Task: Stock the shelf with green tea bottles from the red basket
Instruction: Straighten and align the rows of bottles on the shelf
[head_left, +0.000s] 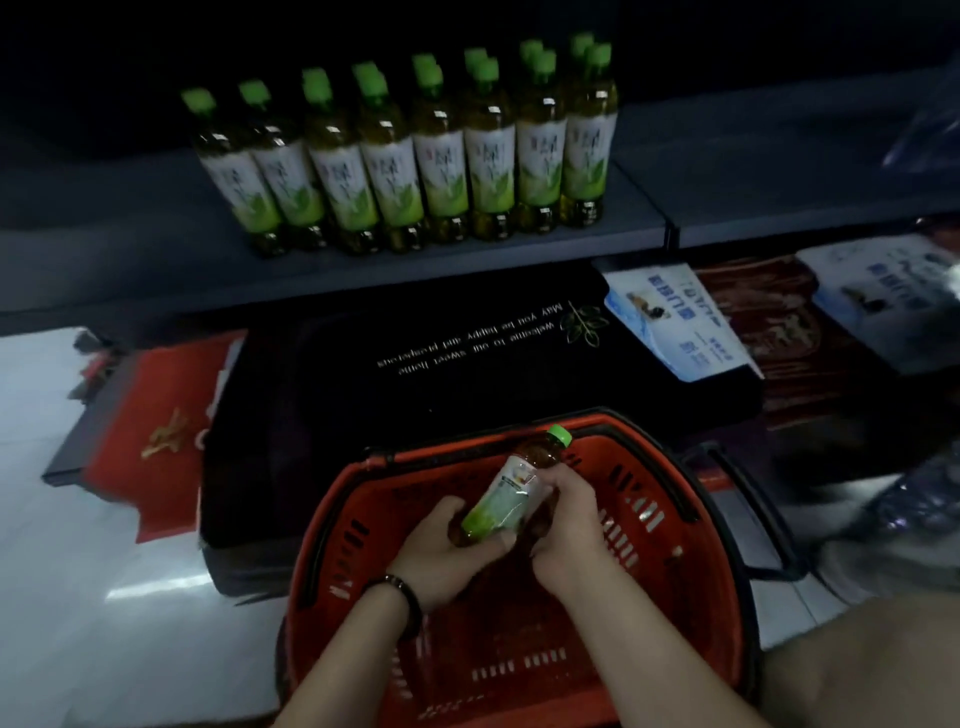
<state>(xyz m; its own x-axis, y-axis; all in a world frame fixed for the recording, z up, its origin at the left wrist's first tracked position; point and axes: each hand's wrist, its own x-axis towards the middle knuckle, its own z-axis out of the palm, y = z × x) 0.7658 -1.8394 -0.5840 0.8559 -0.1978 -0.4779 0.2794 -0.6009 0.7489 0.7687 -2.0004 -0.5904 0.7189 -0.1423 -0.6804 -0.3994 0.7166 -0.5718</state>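
Shelf (545, 244): a front row of eight green tea bottles (410, 156) stands upright, with more caps showing behind on the right side; free space lies to both sides.
Red basket (691, 597): on the floor below, its visible bottom looks bare.
Bottle in hand (511, 493): tilted above the basket, green cap up and to the right.
Left hand (441, 556): fingers wrapped around the bottle's base.
Right hand (569, 525): fingers closed on its middle.
Progress: likely the last bottle; it is not yet shelved.

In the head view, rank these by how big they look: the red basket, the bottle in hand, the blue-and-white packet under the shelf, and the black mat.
1. black mat and red basket: alike; the basket is nearer, so unranked.
2. blue-and-white packet.
3. bottle, held by left hand and right hand; partly covered, so only roughly smaller.
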